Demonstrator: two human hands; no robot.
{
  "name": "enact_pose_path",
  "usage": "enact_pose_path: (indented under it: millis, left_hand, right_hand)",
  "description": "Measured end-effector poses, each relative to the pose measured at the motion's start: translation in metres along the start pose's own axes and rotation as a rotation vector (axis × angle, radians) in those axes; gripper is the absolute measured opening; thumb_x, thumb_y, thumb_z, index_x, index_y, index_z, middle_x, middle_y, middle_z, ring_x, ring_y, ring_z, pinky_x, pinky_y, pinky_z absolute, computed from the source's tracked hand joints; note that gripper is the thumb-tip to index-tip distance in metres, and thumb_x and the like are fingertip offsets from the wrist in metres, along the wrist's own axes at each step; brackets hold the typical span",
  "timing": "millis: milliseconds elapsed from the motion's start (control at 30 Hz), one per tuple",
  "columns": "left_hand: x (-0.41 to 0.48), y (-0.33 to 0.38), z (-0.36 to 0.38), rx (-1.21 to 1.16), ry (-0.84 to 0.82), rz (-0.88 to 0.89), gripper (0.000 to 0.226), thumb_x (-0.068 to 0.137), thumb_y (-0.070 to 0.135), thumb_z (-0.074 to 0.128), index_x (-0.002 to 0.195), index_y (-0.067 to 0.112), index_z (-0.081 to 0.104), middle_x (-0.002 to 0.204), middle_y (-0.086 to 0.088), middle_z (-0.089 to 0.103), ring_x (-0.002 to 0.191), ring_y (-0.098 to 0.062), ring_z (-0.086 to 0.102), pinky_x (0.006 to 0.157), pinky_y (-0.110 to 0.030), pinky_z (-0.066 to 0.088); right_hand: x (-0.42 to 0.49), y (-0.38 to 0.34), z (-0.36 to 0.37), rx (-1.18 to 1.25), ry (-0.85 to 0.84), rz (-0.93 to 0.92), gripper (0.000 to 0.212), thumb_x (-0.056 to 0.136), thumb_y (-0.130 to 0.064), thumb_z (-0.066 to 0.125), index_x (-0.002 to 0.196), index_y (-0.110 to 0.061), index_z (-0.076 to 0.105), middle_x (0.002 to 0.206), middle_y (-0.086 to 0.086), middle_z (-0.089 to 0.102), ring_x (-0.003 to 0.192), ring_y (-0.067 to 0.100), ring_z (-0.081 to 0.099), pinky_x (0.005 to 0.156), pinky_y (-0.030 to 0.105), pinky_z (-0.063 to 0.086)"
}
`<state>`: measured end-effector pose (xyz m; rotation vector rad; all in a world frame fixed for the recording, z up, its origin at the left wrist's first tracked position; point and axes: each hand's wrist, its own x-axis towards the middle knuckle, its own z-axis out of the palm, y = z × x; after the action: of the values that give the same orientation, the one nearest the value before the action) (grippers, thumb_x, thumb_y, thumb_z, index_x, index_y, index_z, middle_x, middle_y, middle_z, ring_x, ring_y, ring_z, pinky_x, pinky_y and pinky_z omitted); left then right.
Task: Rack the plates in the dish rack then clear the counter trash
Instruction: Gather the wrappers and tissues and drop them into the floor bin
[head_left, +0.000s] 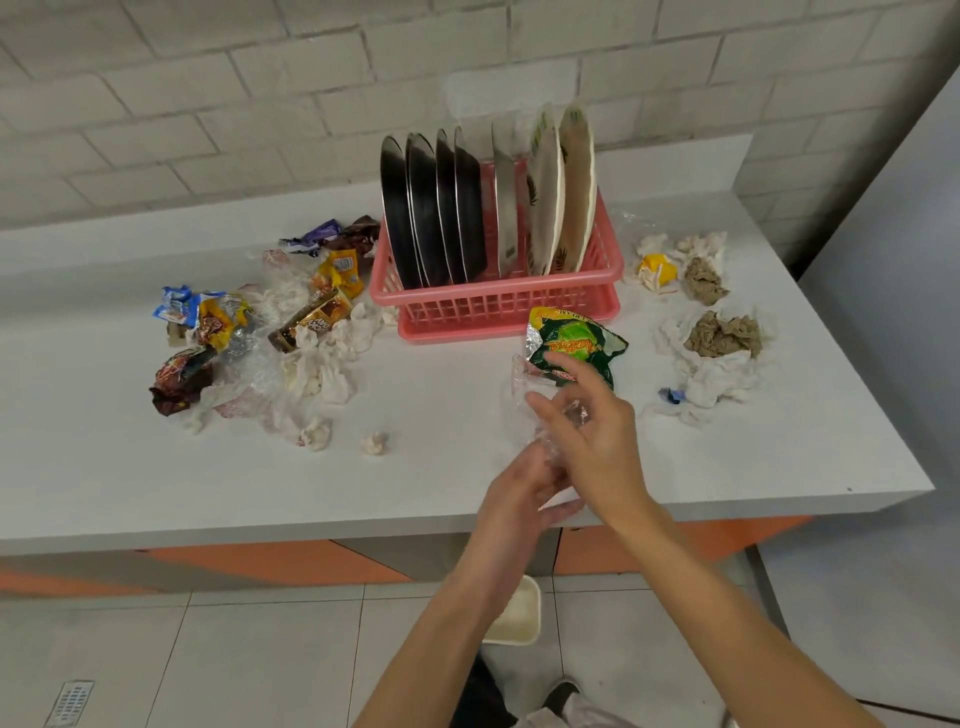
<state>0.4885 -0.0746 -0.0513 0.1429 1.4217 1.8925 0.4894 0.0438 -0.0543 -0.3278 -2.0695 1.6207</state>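
Observation:
A pink dish rack (498, 301) stands at the back middle of the white counter (441, 467), with several dark metal plates (431, 208) and two pale patterned plates (563, 192) upright in it. My left hand (522, 493) and my right hand (597, 441) meet over the counter's front edge. Both grip a crumpled piece of clear plastic wrap (574, 413) between them. A green snack bag (571, 340) lies just beyond my right fingertips, in front of the rack. I cannot tell whether the fingers touch it.
Wrappers, plastic and crumpled tissues (291, 338) are scattered to the left of the rack. More tissues and brown wads (717, 338) lie to its right. A small tissue ball (375, 442) sits alone near the front. A white bin (517, 616) stands on the floor below.

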Motion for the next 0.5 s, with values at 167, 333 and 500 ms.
enact_pose_path:
  millis: [167,333,500]
  left_hand:
    - [0.007,-0.006,0.006,0.204,0.148,0.098,0.035,0.091,0.035,0.057,0.108,0.005,0.066,0.091,-0.012,0.071,0.071,-0.022,0.069,0.062,-0.027,0.056]
    - [0.025,-0.008,0.014,0.268,0.129,-0.003,0.017,0.095,0.011,0.059,0.106,-0.002,0.055,0.065,-0.01,0.065,0.048,-0.022,0.061,0.049,-0.029,0.051]
    - [0.042,0.003,0.008,0.593,0.052,0.077,0.005,0.09,0.013,0.066,0.086,0.013,0.063,0.064,-0.003,0.069,0.048,-0.019,0.063,0.051,-0.028,0.048]
  right_hand:
    - [-0.011,0.009,-0.018,-0.072,-0.033,0.044,0.032,0.096,-0.032,0.059,0.076,-0.009,0.069,0.061,-0.003,0.061,0.056,0.009,0.055,0.057,0.031,0.047]
    - [-0.02,0.008,-0.033,-0.069,-0.1,0.203,0.042,0.095,-0.051,0.05,0.077,-0.016,0.065,0.059,0.003,0.06,0.05,0.012,0.055,0.055,0.032,0.048]
    - [-0.025,0.016,-0.056,0.115,-0.059,0.366,0.018,0.087,-0.022,0.071,0.084,-0.007,0.061,0.055,-0.001,0.055,0.046,0.01,0.048,0.045,0.023,0.04]
